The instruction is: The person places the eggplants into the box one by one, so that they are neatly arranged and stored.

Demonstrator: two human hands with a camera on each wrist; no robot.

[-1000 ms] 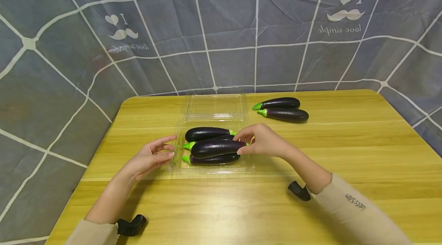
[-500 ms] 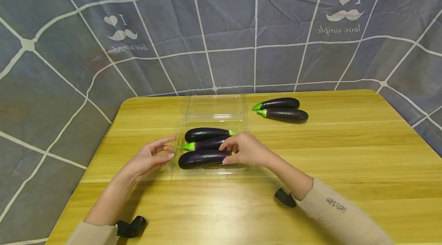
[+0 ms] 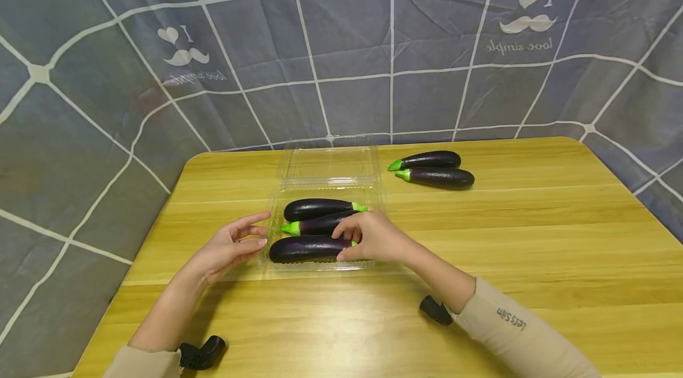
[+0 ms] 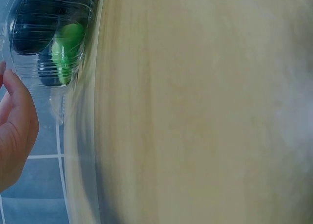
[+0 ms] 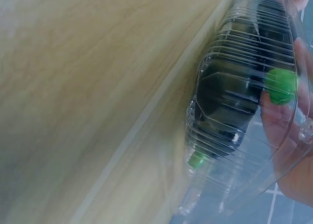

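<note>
A clear plastic clamshell box (image 3: 320,268) lies with its lid (image 3: 331,165) folded back. Inside are a back eggplant (image 3: 315,209) and a middle eggplant (image 3: 320,224). My right hand (image 3: 370,237) grips the front eggplant (image 3: 301,249) by its stem end, thumb on the near side. That eggplant lies low in the box and hides what is beneath it. Through the box wall, the right wrist view shows a green stem (image 5: 281,86) by the fingers. At the box's left side, my left hand (image 3: 226,250) has its fingers extended and fingertips at the rim.
Two more eggplants, the rear one (image 3: 432,159) and the nearer one (image 3: 440,178), lie side by side at the back right of the wooden table (image 3: 512,236). A grey patterned curtain (image 3: 352,52) hangs behind the table.
My right hand has brought the front eggplant left and toward me, from on top of the others down to the box's front side. The left hand has stayed put.
</note>
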